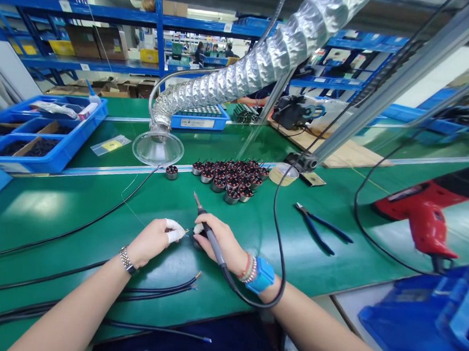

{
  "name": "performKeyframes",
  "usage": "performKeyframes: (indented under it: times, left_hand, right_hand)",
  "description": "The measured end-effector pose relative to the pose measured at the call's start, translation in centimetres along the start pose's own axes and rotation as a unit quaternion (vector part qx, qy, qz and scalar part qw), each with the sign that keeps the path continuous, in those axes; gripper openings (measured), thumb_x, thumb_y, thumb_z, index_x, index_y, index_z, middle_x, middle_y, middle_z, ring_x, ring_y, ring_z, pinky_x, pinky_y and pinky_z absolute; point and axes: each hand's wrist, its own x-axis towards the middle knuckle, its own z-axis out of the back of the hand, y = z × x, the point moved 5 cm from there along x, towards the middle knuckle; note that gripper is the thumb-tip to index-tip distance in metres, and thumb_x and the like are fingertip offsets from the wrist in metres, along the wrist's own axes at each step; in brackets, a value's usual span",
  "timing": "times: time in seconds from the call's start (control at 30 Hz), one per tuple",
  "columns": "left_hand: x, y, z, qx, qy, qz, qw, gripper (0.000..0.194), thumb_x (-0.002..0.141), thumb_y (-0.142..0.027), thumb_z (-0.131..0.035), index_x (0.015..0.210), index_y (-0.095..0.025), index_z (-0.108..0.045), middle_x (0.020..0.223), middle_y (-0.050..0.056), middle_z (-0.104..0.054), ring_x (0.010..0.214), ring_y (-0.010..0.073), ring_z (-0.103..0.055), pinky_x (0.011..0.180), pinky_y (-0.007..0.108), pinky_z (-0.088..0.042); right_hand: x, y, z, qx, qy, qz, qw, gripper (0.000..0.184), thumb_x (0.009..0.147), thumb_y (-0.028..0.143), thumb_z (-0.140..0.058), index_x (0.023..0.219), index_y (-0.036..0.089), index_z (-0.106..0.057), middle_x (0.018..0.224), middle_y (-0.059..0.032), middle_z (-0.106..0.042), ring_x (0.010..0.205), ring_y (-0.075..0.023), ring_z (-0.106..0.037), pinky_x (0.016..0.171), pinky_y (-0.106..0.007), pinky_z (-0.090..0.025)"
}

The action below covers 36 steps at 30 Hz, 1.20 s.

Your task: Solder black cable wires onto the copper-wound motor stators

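Observation:
White finger covers sit on the thumb and finger of my left hand (152, 240), which pinches a black cable (84, 267) with thin wire ends (186, 231) sticking out. My right hand (225, 240) holds a soldering iron (215, 243), its tip pointing up and away from the wires. The same hand's fingers also grip a small dark round part (195, 240), mostly hidden, facing the wire ends. Whether the wires touch it I cannot tell. Beyond my hands stands a cluster of small round motor parts with copper windings (232, 181), with a single one (172, 172) apart to the left.
A funnel hood (158, 149) on a silver duct (240, 71) hangs ahead. Blue-handled cutters (322, 230), a tape roll (284, 174) and a red heat gun (425, 211) lie right. Blue bins (62, 153) stand left. More black cables (153, 292) lie near the front edge.

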Motion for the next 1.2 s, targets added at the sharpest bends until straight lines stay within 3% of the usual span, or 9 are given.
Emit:
performKeyframes:
  times: [0.17,0.43,0.57,0.73,0.87,1.07,1.2]
  left_hand:
    - [0.5,0.9,-0.7,-0.089,0.009,0.048,0.995,0.028,0.067,-0.041,-0.055,0.059,-0.015,-0.048,0.046,-0.007,-0.034,0.042,0.0062,-0.025,0.044,0.022,-0.017]
    - [0.6,1.3,-0.9,-0.125,0.018,0.053,0.991,0.023,0.066,-0.036,-0.054,0.059,-0.016,-0.046,0.047,-0.008,-0.033,0.043,0.0057,-0.023,0.043,0.022,-0.014]
    - [0.6,1.1,-0.9,-0.127,0.013,0.049,0.991,0.021,0.065,-0.034,-0.053,0.060,-0.015,-0.048,0.048,-0.007,-0.035,0.043,0.0057,-0.024,0.044,0.023,-0.014]
    - [0.5,1.1,-0.7,-0.131,0.001,0.051,0.990,0.018,0.061,-0.032,-0.055,0.060,-0.014,-0.050,0.049,-0.007,-0.038,0.043,0.0053,-0.024,0.044,0.023,-0.013]
    - [0.6,1.2,-0.6,-0.131,0.001,0.049,0.990,0.016,0.060,-0.029,-0.054,0.061,-0.014,-0.052,0.052,-0.005,-0.043,0.044,0.0052,-0.026,0.045,0.022,-0.014]
    - [0.7,0.9,-0.5,-0.117,0.001,0.032,0.993,0.014,0.061,-0.027,-0.053,0.056,-0.014,-0.052,0.046,-0.007,-0.038,0.042,0.0050,-0.023,0.044,0.023,-0.014]
    - [0.7,0.9,-0.3,-0.110,-0.004,0.031,0.993,0.011,0.060,-0.023,-0.051,0.055,-0.013,-0.053,0.044,-0.007,-0.038,0.042,0.0053,-0.023,0.044,0.023,-0.014]
  right_hand:
    - [0.3,0.1,-0.8,0.043,-0.031,-0.029,0.998,0.029,0.075,0.011,-0.051,0.099,0.023,-0.043,0.074,0.0013,-0.057,0.063,-0.0124,-0.056,0.062,-0.024,-0.047]
    - [-0.3,1.0,-1.2,0.022,-0.078,-0.006,0.997,0.025,0.076,0.010,-0.049,0.097,0.024,-0.044,0.077,-0.0008,-0.058,0.062,-0.0121,-0.057,0.058,-0.023,-0.048]
    - [-0.4,1.0,-1.2,-0.018,-0.091,0.055,0.994,0.024,0.078,0.008,-0.048,0.095,0.024,-0.044,0.078,-0.0020,-0.059,0.065,-0.0139,-0.057,0.061,-0.025,-0.048]
    - [0.1,1.9,-1.1,-0.136,-0.006,0.159,0.978,0.020,0.080,0.007,-0.040,0.092,0.021,-0.047,0.062,-0.0007,-0.054,0.055,-0.0153,-0.048,0.054,-0.027,-0.041]
    - [0.5,2.2,-1.3,-0.171,0.080,0.176,0.966,0.026,0.076,0.003,-0.036,0.094,0.017,-0.050,0.060,-0.0016,-0.054,0.055,-0.0159,-0.046,0.053,-0.027,-0.039]
    - [0.7,2.1,-1.0,-0.068,0.035,0.132,0.988,0.021,0.081,0.006,-0.042,0.098,0.017,-0.047,0.071,-0.0023,-0.057,0.063,-0.0125,-0.051,0.059,-0.022,-0.043]
    - [0.8,2.3,-1.5,-0.083,0.064,0.153,0.983,0.020,0.082,0.007,-0.041,0.096,0.018,-0.049,0.069,-0.0022,-0.057,0.063,-0.0137,-0.051,0.059,-0.024,-0.043]
